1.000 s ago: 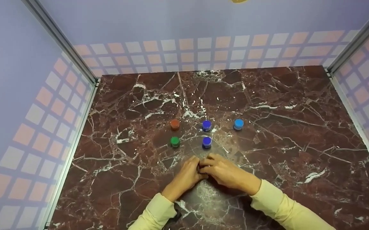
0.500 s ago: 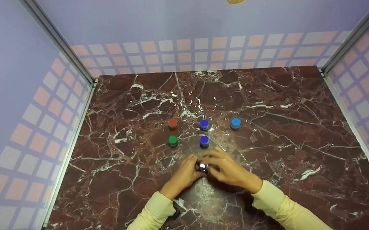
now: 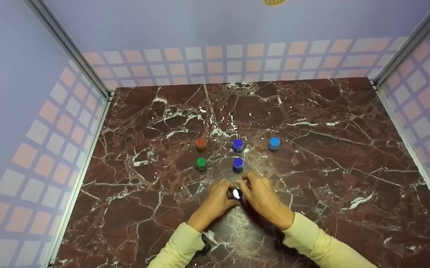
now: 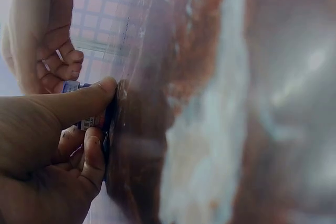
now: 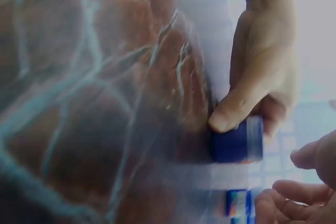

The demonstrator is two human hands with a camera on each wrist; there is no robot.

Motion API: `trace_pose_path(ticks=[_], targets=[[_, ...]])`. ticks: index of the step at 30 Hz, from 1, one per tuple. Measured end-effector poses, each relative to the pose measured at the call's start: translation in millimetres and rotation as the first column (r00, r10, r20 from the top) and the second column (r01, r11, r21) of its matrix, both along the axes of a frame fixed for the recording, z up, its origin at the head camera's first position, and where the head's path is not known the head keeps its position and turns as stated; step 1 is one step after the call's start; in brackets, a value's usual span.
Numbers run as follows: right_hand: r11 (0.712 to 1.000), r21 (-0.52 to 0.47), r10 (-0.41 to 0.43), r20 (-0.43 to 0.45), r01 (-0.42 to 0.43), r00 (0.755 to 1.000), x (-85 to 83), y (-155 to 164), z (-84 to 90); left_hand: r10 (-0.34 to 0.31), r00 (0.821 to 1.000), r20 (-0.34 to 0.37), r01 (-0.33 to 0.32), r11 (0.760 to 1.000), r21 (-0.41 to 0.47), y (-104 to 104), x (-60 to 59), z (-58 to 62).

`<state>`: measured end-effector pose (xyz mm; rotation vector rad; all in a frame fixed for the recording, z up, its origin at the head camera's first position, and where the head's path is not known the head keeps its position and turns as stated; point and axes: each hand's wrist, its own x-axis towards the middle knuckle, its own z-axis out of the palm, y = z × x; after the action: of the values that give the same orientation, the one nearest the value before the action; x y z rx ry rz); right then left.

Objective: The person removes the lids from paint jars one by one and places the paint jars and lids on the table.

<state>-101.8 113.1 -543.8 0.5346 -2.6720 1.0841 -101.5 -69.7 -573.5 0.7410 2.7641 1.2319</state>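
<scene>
In the head view, my left hand holds a small dark jar with a bright glare on its top, near the front of the table. Thumb and fingers pinch it low down, at the tabletop. Seen from the right wrist, this jar is dark blue next to the table and paler at its upper end. A printed label shows between the left fingers in the left wrist view. My right hand is just right of the jar, fingers loosely bent and apart from it.
Beyond the hands stand small lidded jars in two rows: orange, dark blue and light blue behind, green and dark blue in front. Patterned panels border the marbled table.
The jar's top was hidden behind my fingers a second ago and now shows. My right hand has drawn its fingers away from the jar. The left hand keeps its grip.
</scene>
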Motion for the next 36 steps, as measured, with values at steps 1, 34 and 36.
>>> trace_pose_path(ticks=[1, 34, 36], targets=[[0.999, 0.037, 0.003, -0.015, -0.003, 1.000, 2.0, -2.1, 1.0, -0.002, 1.000, -0.016, 0.002, 1.000, -0.003, -0.1, 0.1, -0.2], [0.790, 0.264, 0.567, 0.025, -0.553, 0.823, -14.5, 12.2, 10.3, -0.003, 0.998, -0.068, 0.000, 0.999, -0.053, 0.1, 0.3, 0.1], [0.756, 0.298, 0.605, 0.022, -0.582, 0.796, -16.7, 12.8, 11.9, -0.003, 0.998, -0.070, 0.000, 0.999, -0.048, -0.4, 0.4, 0.0]])
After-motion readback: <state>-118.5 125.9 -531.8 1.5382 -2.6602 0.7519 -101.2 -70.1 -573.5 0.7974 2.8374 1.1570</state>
